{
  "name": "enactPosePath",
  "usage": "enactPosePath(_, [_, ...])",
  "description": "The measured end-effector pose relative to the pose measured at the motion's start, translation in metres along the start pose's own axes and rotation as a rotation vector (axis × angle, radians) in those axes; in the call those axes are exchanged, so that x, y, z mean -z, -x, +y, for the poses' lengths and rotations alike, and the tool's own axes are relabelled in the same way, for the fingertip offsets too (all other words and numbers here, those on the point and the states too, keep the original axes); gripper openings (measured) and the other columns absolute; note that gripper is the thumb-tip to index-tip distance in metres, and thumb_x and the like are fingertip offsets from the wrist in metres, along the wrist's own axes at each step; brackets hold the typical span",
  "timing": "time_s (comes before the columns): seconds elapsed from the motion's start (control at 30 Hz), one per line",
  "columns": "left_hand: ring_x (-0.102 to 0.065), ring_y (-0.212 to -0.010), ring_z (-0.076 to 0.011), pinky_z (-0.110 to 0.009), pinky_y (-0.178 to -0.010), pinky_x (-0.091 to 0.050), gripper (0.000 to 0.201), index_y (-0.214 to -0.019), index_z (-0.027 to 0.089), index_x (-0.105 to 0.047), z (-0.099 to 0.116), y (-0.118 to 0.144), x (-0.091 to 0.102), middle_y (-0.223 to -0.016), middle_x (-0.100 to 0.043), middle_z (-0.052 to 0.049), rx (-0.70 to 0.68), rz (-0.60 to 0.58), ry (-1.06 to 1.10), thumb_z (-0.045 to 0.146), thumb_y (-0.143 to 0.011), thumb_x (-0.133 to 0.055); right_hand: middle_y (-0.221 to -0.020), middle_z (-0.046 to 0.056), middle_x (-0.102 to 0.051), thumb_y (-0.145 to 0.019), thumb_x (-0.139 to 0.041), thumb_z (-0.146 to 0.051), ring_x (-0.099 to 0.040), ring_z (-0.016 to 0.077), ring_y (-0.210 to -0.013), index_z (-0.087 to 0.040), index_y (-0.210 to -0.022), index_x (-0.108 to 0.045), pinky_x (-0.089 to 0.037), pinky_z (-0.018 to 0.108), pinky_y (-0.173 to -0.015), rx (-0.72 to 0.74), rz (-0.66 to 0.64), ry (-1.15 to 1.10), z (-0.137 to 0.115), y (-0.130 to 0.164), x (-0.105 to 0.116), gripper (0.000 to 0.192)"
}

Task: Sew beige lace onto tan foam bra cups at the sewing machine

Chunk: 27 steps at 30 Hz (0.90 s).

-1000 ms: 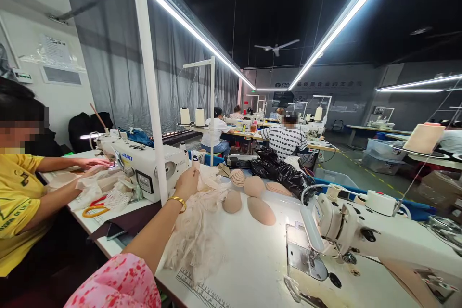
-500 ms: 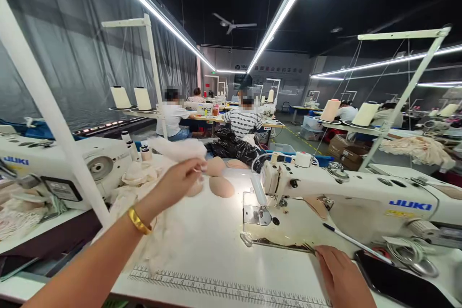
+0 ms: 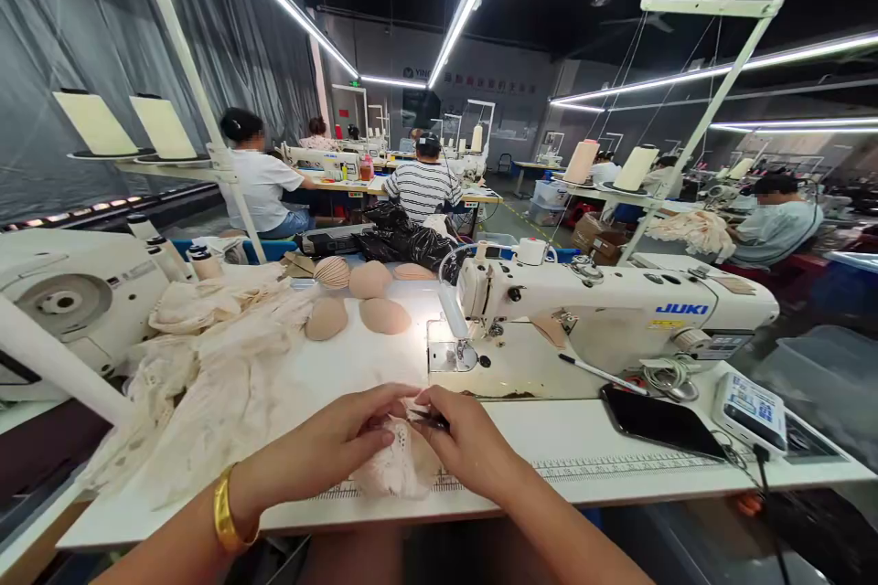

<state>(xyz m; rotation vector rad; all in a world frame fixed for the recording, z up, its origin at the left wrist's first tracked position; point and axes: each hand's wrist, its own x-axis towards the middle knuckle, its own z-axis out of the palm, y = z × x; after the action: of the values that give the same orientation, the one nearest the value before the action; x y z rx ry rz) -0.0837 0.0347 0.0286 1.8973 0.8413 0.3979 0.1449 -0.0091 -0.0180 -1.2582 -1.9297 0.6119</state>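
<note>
Over on the far left of the frame there's part of a neighbouring sewing machine (image 3: pixel 65 302), and just right of it a big heap of cream lace fabric (image 3: pixel 206 375) spread over the white table (image 3: pixel 549 475). Bottom centre, the left hand (image 3: pixel 329 448), gold bangle (image 3: pixel 226 516) on the wrist, is pinching a small lace piece (image 3: pixel 398 466) that sits right at the table's front edge on the printed ruler. The right hand (image 3: pixel 466 443) is touching it too, fingers closed on the top edge together with something thin and dark, can't tell what. Behind, a few beige bra cups (image 3: pixel 370 297), then the white JUKI machine (image 3: pixel 604 311), a black phone (image 3: pixel 658 420) and a small control box (image 3: pixel 751 407) at the right.
</note>
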Motion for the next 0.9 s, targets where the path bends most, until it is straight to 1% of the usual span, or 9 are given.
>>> enactPosePath(0.07, [-0.066, -0.094, -0.0231, -0.029, -0.079, -0.050, 0.056, -0.150, 0.029, -0.054, -0.005, 0.005, 0.007, -0.107, -0.075, -0.004, 0.077, 0.039, 0.025, 0.044, -0.096, -0.063, -0.076, -0.002, -0.068, -0.088, -0.060, -0.012, -0.057, 0.0171, -0.069, -0.023, -0.088, -0.064, -0.037, 0.025, -0.063, -0.002, -0.001, 0.015, 0.000, -0.003, 0.000, 0.012])
enactPosePath(0.13, [-0.063, -0.082, -0.0212, -0.026, -0.069, -0.046, 0.058, -0.148, 0.027, -0.055, -0.009, 0.009, 0.015, -0.090, -0.071, -0.001, 0.153, 0.108, 0.026, 0.051, -0.096, -0.062, -0.075, -0.002, -0.065, -0.088, -0.058, -0.013, -0.054, 0.0164, -0.067, -0.023, -0.086, -0.059, -0.035, 0.025, -0.063, 0.015, 0.031, 0.035, -0.001, 0.000, 0.000, 0.011])
enactPosePath(0.23, [-0.064, -0.090, -0.0237, -0.028, -0.076, -0.049, 0.048, -0.131, 0.027, -0.069, -0.011, 0.012, 0.028, -0.097, -0.072, -0.002, 0.165, 0.200, -0.039, 0.058, -0.094, -0.061, -0.076, -0.001, -0.063, -0.093, -0.057, -0.020, -0.052, 0.0168, -0.067, -0.023, -0.088, -0.057, -0.035, 0.026, -0.063, 0.042, 0.104, 0.061, -0.003, 0.005, 0.003, 0.006])
enactPosePath(0.4, [-0.068, -0.103, -0.0305, -0.033, -0.087, -0.051, 0.043, -0.102, 0.027, -0.080, 0.000, 0.010, 0.040, -0.104, -0.077, -0.004, 0.068, 0.254, -0.134, 0.061, -0.096, -0.054, -0.073, 0.000, -0.061, -0.100, -0.056, -0.031, -0.053, 0.0171, -0.065, -0.023, -0.081, -0.055, -0.036, 0.027, -0.062, 0.104, 0.190, 0.107, -0.005, 0.005, 0.006, 0.021])
enactPosePath(0.47, [-0.069, -0.100, -0.0303, -0.033, -0.085, -0.051, 0.044, -0.098, 0.027, -0.081, 0.004, 0.008, 0.040, -0.101, -0.078, -0.004, 0.049, 0.211, -0.179, 0.061, -0.097, -0.053, -0.074, 0.000, -0.062, -0.100, -0.057, -0.031, -0.054, 0.0175, -0.066, -0.023, -0.082, -0.056, -0.037, 0.027, -0.062, 0.120, 0.220, 0.109, -0.006, 0.005, 0.005, 0.020])
enactPosePath(0.57, [-0.068, -0.096, -0.0285, -0.031, -0.084, -0.050, 0.037, -0.101, 0.026, -0.080, 0.006, 0.004, 0.028, -0.099, -0.077, -0.003, 0.040, 0.055, -0.178, 0.058, -0.094, -0.062, -0.076, 0.001, -0.065, -0.097, -0.059, -0.027, -0.057, 0.0181, -0.066, -0.023, -0.088, -0.059, -0.038, 0.028, -0.062, 0.092, 0.240, 0.079, -0.007, 0.006, 0.001, 0.010])
enactPosePath(0.67, [-0.065, -0.095, -0.0259, -0.030, -0.084, -0.049, 0.035, -0.098, 0.023, -0.077, 0.001, -0.002, 0.003, -0.097, -0.073, -0.003, 0.012, -0.049, 0.016, 0.057, -0.091, -0.069, -0.080, 0.001, -0.069, -0.092, -0.060, -0.022, -0.062, 0.0195, -0.072, -0.023, -0.094, -0.063, -0.043, 0.029, -0.066, 0.053, 0.261, -0.003, -0.008, 0.008, -0.004, 0.004])
enactPosePath(0.8, [-0.063, -0.095, -0.0227, -0.030, -0.086, -0.048, 0.038, -0.103, 0.022, -0.074, -0.007, -0.007, -0.027, -0.099, -0.072, -0.002, 0.057, -0.076, 0.462, 0.056, -0.086, -0.077, -0.087, 0.002, -0.072, -0.088, -0.061, -0.021, -0.066, 0.0198, -0.079, -0.023, -0.104, -0.068, -0.050, 0.029, -0.073, -0.036, 0.317, -0.238, -0.007, 0.011, -0.010, 0.018])
enactPosePath(0.9, [-0.061, -0.092, -0.0201, -0.027, -0.083, -0.047, 0.046, -0.112, 0.023, -0.073, -0.006, -0.007, -0.037, -0.103, -0.072, -0.001, 0.112, -0.038, 0.590, 0.052, -0.078, -0.086, -0.087, 0.002, -0.070, -0.093, -0.063, -0.034, -0.066, 0.0191, -0.080, -0.022, -0.108, -0.070, -0.051, 0.029, -0.074, -0.156, 0.348, -0.439, -0.006, 0.012, -0.012, 0.020])
